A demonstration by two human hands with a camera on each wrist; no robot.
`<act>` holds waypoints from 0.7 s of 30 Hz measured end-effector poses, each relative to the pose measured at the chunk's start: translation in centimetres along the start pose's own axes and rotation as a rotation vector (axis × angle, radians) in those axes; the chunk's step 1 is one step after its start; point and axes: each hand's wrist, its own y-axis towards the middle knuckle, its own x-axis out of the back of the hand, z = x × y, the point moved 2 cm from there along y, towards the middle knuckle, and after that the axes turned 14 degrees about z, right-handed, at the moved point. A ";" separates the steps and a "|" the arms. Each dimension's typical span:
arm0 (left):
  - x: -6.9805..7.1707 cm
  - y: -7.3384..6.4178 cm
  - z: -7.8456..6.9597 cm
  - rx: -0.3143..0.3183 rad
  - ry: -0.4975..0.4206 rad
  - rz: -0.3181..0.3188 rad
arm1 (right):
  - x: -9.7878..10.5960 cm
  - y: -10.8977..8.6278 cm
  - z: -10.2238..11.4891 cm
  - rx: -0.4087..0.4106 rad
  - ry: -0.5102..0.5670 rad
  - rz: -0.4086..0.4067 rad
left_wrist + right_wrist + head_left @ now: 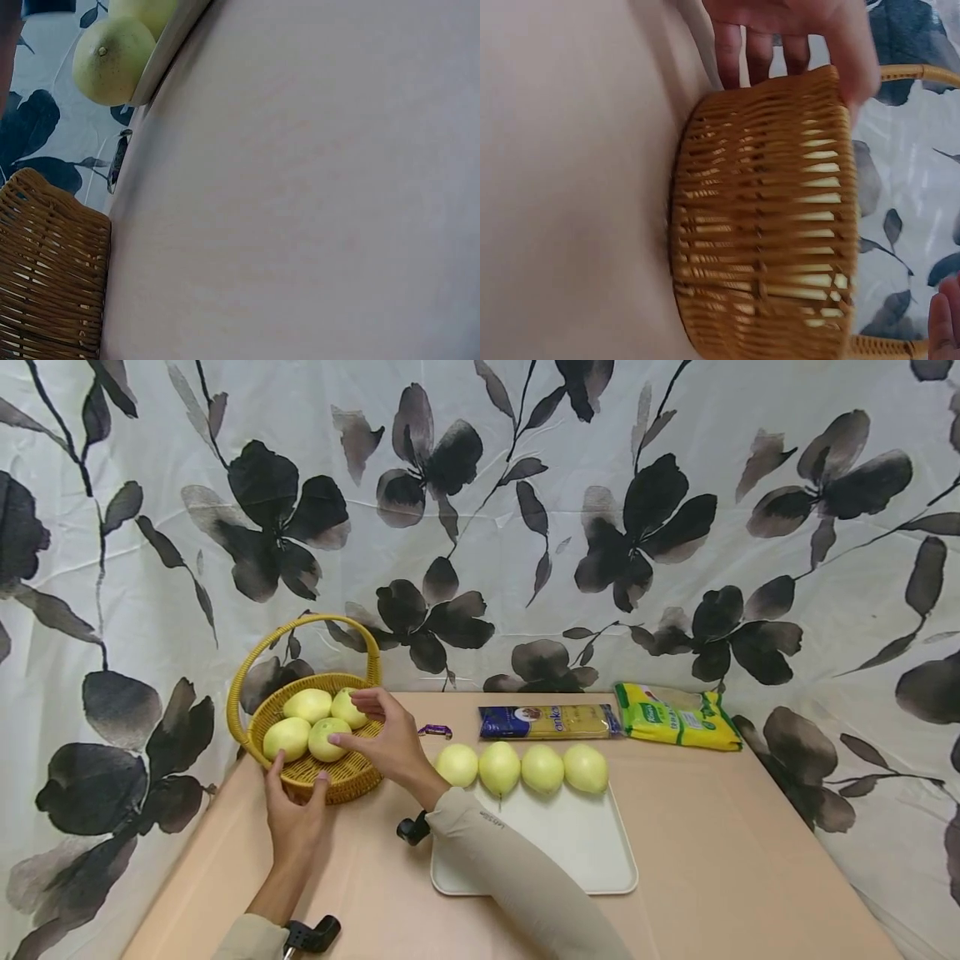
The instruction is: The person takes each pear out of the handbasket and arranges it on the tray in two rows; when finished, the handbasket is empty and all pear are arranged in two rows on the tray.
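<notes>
Several pale yellow-green pears (286, 739) lie in a yellow wicker basket (341, 789) with a tall arched handle, at the left of the table. My left hand (294, 818) holds the basket's near-left rim; in the right wrist view that hand (795, 22) has one digit at the rim and its other fingers against the outer wall. Above the basket's right side my right hand (393, 747) is spread over the pears, with the thumb close to the front one. Whether it touches is unclear. On a white tray (558, 852), several more pears (542, 769) line the far edge.
Behind the tray lie a blue-and-gold packet (550, 722) and a green-and-yellow bag (678, 717). A small purple wrapped item (435, 730) sits between basket and packet. Floral cloth (525, 568) hangs along the table's back edge. My right forearm (517, 868) crosses over the tray.
</notes>
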 end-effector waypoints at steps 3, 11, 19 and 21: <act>-0.1 0.1 0.0 0.000 -0.006 -0.006 | -0.9 0.8 -0.5 -0.010 0.006 0.009; -0.2 0.1 0.1 0.011 0.002 -0.007 | -2.5 2.6 -1.6 -0.074 -0.026 0.046; -0.1 0.0 -0.1 0.025 -0.010 0.002 | -3.1 3.7 -3.1 -0.126 -0.157 0.111; -0.2 -0.1 0.0 0.031 -0.009 0.001 | -3.2 3.8 -3.4 -0.159 -0.226 0.136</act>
